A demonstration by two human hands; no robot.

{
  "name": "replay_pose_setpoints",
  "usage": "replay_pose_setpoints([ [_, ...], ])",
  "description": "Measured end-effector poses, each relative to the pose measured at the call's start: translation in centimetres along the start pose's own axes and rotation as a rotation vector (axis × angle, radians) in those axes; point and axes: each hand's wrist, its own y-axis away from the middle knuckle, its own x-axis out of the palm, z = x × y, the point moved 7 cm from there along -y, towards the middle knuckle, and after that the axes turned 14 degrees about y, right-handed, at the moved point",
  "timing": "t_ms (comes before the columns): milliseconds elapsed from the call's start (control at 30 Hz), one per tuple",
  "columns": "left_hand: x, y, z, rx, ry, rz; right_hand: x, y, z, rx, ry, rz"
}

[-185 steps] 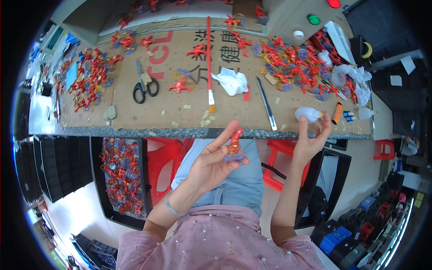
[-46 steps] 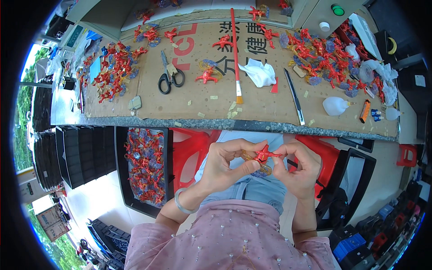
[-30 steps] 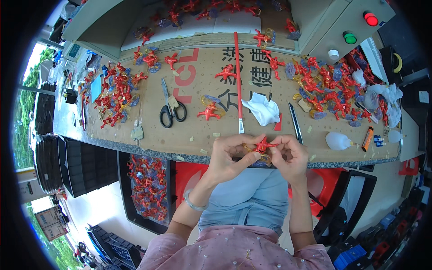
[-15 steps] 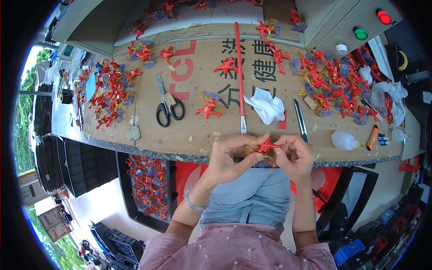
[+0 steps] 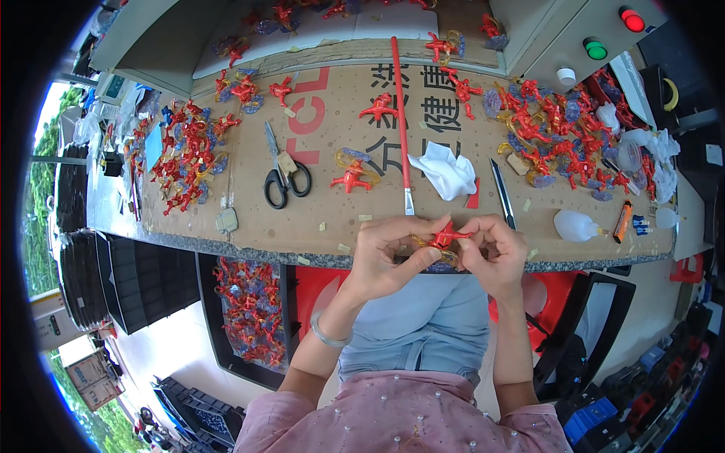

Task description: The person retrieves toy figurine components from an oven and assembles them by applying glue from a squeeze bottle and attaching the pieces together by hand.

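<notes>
Red figurine (image 5: 445, 236) partly behind fingers (image 5: 402, 229)

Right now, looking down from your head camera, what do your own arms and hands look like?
The left hand and right hand are bare, without gloves. A smooth, silvery bangle circles the left wrist; the right shows none. The sleeves are short and pink.

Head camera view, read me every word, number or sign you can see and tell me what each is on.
The wording is not copied out here, only located.
Cardboard sheet: large red letters, clear enough to read.
Same sheet: black characters, readable in part; a white cloth partly covers one.
Orange stick: dark marks, too small to read.
Elsewhere: any lettering is too small or blurred.
</notes>
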Motion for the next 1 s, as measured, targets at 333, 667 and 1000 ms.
replay_pose_setpoints([
  [333, -0.19, -0.04, 0.32, 0.003, -0.004, 0.008, -0.15, -0.01, 0.08, -0.029, 0.036, -0.02],
  [667, 0.08, -0.18, 0.23, -0.003, -0.003, -0.007, -0.15, -0.12, 0.42, -0.034, -0.005, 0.025],
  [1000, 0.16, -0.01, 0.09, 0.01, -0.012, -0.002, -0.25, -0.04, 0.46, -0.047, -0.008, 0.017],
])
